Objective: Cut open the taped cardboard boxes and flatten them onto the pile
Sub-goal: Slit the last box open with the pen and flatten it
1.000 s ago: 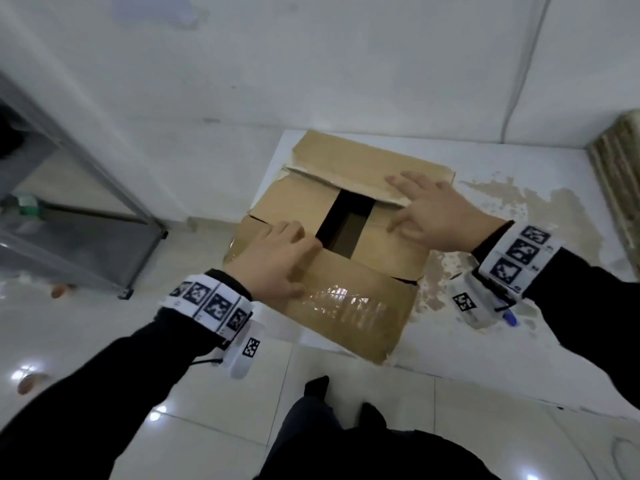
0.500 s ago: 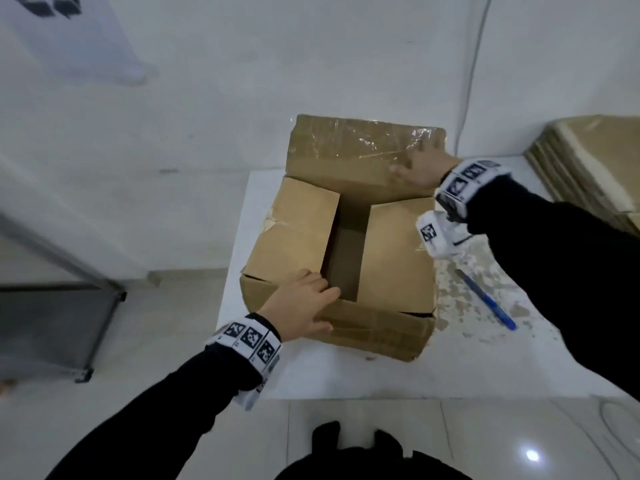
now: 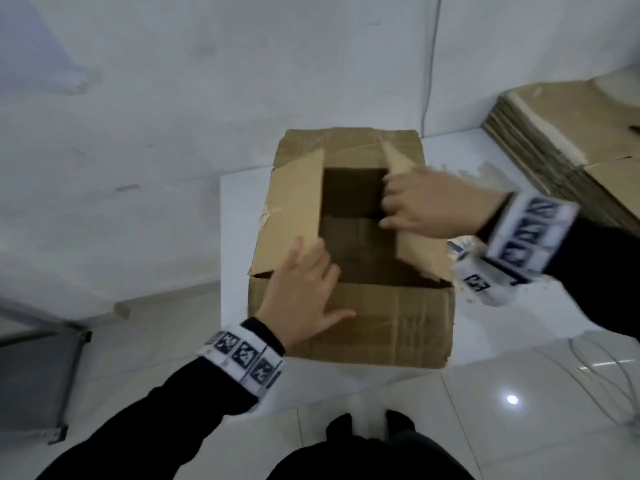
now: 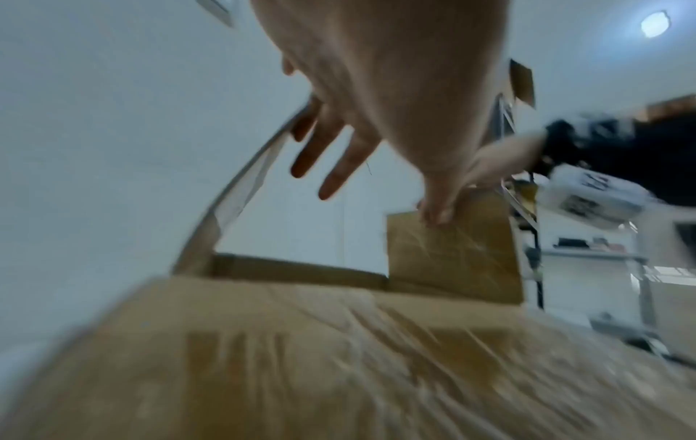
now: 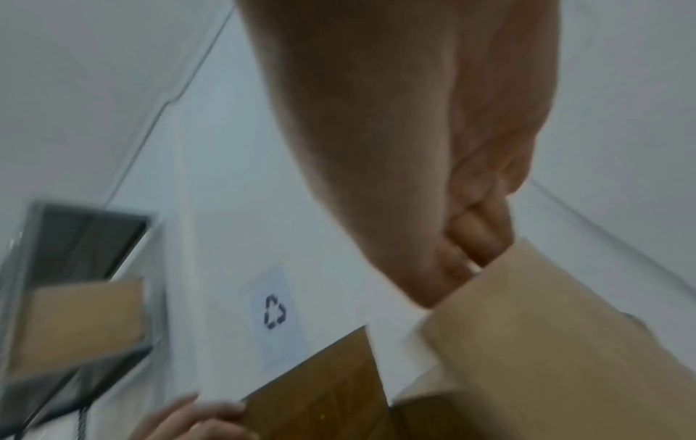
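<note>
Fingers of right hand point(image 3: 433, 202) curl round box point(image 3: 381, 323) flap; left hand point(image 3: 298, 292) rests spread on box

box mouth point(image 3: 353, 216): open between flaps | right: flattened pile point(image 3: 554, 147)

Pale wall point(image 3: 173, 116), scuffed, with a thin cable point(image 3: 431, 64) running down it. A recycling sign point(image 5: 275, 312) is fixed to the wall. Glossy white floor tiles point(image 3: 485, 410) reflect a ceiling lamp point(image 4: 655, 23). A white low platform point(image 3: 235, 216) stands against the wall. A metal frame point(image 3: 62, 358) occupies the lower left.
</note>
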`<state>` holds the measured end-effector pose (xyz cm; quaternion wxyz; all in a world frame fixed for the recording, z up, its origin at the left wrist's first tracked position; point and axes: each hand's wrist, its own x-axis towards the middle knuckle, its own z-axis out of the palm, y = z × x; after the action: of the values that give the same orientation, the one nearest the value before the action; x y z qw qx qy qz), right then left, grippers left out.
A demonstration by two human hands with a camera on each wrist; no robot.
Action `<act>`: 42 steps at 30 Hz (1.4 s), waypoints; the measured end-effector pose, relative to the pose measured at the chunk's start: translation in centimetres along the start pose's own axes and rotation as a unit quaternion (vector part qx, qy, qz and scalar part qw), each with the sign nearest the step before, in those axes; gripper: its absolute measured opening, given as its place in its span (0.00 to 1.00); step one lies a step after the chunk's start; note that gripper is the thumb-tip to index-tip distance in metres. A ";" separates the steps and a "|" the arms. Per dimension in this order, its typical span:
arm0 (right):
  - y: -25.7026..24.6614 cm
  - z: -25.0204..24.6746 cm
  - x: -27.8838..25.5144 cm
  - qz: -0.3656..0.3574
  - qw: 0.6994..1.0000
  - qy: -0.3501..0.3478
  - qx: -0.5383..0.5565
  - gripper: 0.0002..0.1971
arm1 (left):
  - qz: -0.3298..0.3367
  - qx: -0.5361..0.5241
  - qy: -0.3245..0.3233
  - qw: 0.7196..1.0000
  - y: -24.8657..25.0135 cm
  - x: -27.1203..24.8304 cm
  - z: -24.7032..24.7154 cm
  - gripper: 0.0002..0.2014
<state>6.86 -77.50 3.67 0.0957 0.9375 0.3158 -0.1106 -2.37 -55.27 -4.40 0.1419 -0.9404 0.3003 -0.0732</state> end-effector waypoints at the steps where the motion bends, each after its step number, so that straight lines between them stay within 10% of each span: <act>1: 1.2 -0.9 -1.9 0.029 0.999 0.016 0.016 0.23 | -0.044 -0.009 0.046 0.998 -1.2 -0.7 -0.6 0.36; 4: 3.8 -0.3 -7.1 0.147 0.988 -0.044 -0.019 0.15 | -0.198 0.003 0.057 0.979 -5.3 -4.1 -1.3 0.38; 7: 3.5 3.8 -7.7 0.225 0.943 -0.140 0.200 0.20 | -0.281 -0.074 -0.115 0.950 -8.3 -6.5 1.2 0.44; 10: 1.7 7.8 -5.1 0.357 0.788 -0.090 0.494 0.36 | -0.265 -0.338 -0.231 0.873 -9.4 -6.8 4.5 0.50; 12: 1.2 9.6 -3.6 0.384 0.747 -0.045 0.541 0.32 | -0.244 -0.418 -0.263 0.834 -9.3 -6.1 4.6 0.47; 16: 1.4 10.4 -3.3 0.370 0.706 0.039 0.603 0.19 | -0.234 -0.362 -0.307 0.848 -11.5 -3.5 3.2 0.39; 20: -0.4 10.9 -4.5 0.365 0.685 0.189 0.602 0.28 | -0.231 -0.302 -0.146 0.913 -12.8 0.4 1.0 0.22; 23: -4.9 13.1 -3.4 0.359 0.707 0.282 0.540 0.38 | -0.172 -0.358 0.026 0.917 -8.9 4.4 -1.5 0.26; 26: -9.6 14.3 -2.0 0.399 0.631 0.322 0.582 0.41 | -0.098 -0.414 0.107 0.899 -3.8 9.0 -5.3 0.39; 28: -11.8 14.8 -1.3 0.368 0.646 0.379 0.551 0.39 | -0.069 -0.433 0.130 0.889 -1.2 11.6 -7.2 0.49; 37: -12.7 17.1 -1.8 0.284 0.758 0.385 0.444 0.38 | -0.145 -0.274 -0.061 0.949 3.3 18.0 -8.1 0.59; 39: -11.2 17.0 -2.5 0.271 0.736 0.370 0.498 0.33 | -0.143 -0.211 -0.082 0.963 3.9 18.7 -8.5 0.54; 42: -6.5 17.7 -4.2 0.336 0.603 0.357 0.629 0.19 | -0.139 -0.211 -0.119 0.960 2.9 18.3 -9.4 0.51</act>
<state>-2.95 -79.25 -12.86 -0.6075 0.7713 -0.1604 0.1014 8.79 -70.37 4.63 -0.0365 -0.9833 0.1567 0.0850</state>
